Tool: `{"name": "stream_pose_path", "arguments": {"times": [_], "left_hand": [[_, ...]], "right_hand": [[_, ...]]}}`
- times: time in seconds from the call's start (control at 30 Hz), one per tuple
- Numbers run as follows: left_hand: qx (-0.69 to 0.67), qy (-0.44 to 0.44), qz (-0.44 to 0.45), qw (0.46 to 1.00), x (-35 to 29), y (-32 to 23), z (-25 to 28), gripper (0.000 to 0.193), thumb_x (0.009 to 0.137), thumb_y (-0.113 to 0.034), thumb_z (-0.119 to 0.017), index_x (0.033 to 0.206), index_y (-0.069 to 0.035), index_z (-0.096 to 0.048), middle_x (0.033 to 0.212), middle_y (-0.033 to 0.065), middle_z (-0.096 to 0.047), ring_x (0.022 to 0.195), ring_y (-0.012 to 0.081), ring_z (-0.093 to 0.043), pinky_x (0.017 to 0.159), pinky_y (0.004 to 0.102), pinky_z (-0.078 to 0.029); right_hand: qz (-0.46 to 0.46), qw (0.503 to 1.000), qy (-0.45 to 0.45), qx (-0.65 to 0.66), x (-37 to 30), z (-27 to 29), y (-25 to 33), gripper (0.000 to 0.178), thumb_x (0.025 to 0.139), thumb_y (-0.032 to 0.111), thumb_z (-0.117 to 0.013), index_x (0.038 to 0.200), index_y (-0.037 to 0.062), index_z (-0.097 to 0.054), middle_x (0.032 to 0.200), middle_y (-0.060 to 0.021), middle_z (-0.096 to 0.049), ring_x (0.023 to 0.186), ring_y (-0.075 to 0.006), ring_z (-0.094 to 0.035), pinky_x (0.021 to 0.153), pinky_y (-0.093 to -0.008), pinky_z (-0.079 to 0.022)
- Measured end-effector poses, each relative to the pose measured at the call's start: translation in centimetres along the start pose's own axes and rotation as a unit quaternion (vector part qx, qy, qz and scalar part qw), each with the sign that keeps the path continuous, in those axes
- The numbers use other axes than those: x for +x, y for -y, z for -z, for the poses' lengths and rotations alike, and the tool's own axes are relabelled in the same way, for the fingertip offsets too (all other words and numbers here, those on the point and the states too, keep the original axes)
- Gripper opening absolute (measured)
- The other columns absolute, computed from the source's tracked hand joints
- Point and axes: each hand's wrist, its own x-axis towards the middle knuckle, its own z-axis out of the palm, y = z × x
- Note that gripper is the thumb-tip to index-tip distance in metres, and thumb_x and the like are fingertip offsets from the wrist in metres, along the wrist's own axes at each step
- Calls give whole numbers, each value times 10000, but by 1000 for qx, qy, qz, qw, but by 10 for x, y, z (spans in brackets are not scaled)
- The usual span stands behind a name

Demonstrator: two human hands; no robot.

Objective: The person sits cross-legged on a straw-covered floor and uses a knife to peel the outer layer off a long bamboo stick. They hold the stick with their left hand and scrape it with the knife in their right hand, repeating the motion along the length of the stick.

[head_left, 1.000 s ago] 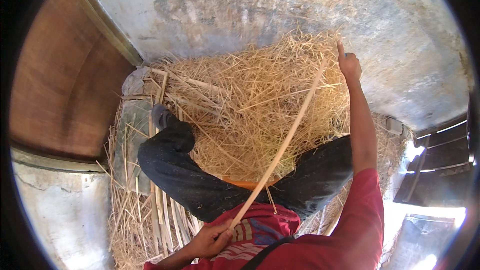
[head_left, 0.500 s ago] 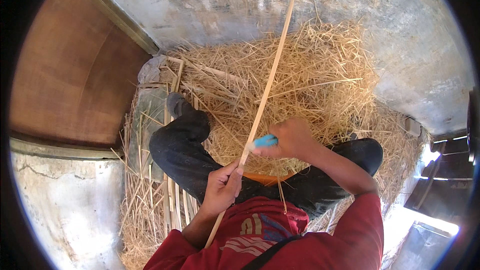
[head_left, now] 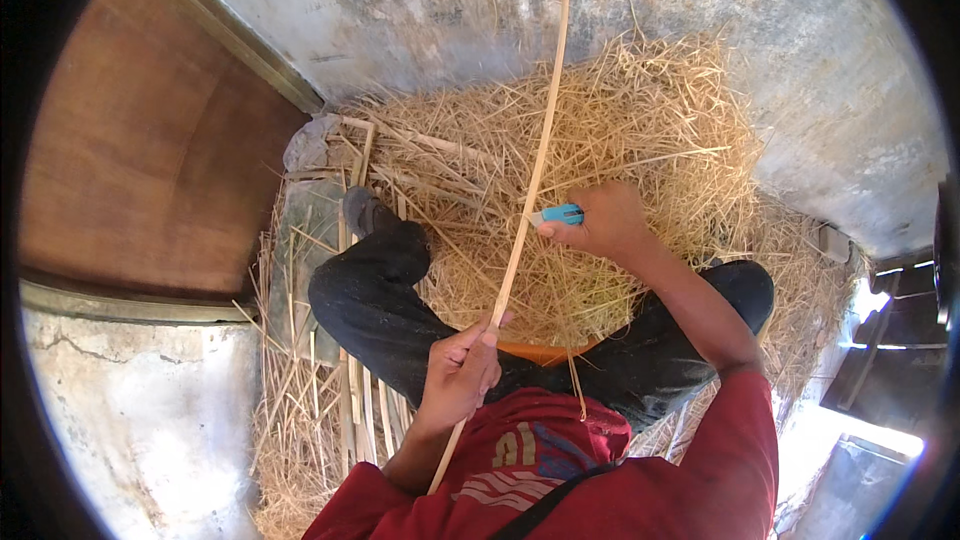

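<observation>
At far left, a brown panel [head_left: 150,160] is seen beside a pale wall [head_left: 140,420]. Next, loose pale strips [head_left: 357,410] are laid lengthwise near the bent left leg [head_left: 375,285], presumably so that they lie within reach. The left hand [head_left: 462,378] is closed around the lower part of a long, thin strip [head_left: 545,135]; the near end is run back past the wrist, over the red shirt [head_left: 610,500]. By this grip, it is judged, the strip is steadied while its far end is left free, pointed away from the body. The strip is thus positioned between the spread knees, above a heap of straw-like shavings [head_left: 640,100]. Low between the thighs, an orange object [head_left: 545,353] is mostly covered; its kind cannot be told. To the right of the strip, a blue cutter [head_left: 563,214] is grasped in the right hand [head_left: 612,222], blade directed leftward. The blade is held at the strip's right edge; whether contact is made cannot be told. It is placed well ahead of the left hand, likely for safety. The right leg [head_left: 745,300] is spread outward, apparently so that room is given to the working forearm.
</observation>
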Motion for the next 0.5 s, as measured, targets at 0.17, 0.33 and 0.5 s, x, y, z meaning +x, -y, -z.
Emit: {"name": "stream_pose_path", "arguments": {"times": [0.17, 0.33, 0.5], "left_hand": [[16, -21, 27, 999, -6, -2, -5, 369, 994, -213, -467, 1267, 29, -522, 481, -51, -364, 389, 33, -298, 438, 216, -294], [38, 8, 15, 999, -21, 7, -7, 368, 992, -201, -472, 1266, 40, -518, 511, -55, -381, 413, 30, -314, 452, 212, -303], [20, 9, 15, 1000, -19, 10, -4, 349, 1000, -144, -435, 1303, 16, -494, 520, -57, -405, 408, 14, -357, 385, 182, -297]], "right_hand": [[61, 996, 65, 4, -21, -4, 31, 703, 719, 767, -531, 547, 86, -556, 439, -92, -493, 407, -280, -538, 424, -399, -431], [-106, 992, 2, -72, 11, 10, -27, 691, 719, 764, -537, 585, 87, -573, 460, -87, -517, 426, -265, -552, 430, -396, -435], [10, 994, 95, -48, -20, -1, 0, 673, 740, 741, -538, 616, 83, -610, 475, -98, -531, 431, -270, -560, 443, -395, -450]]}}
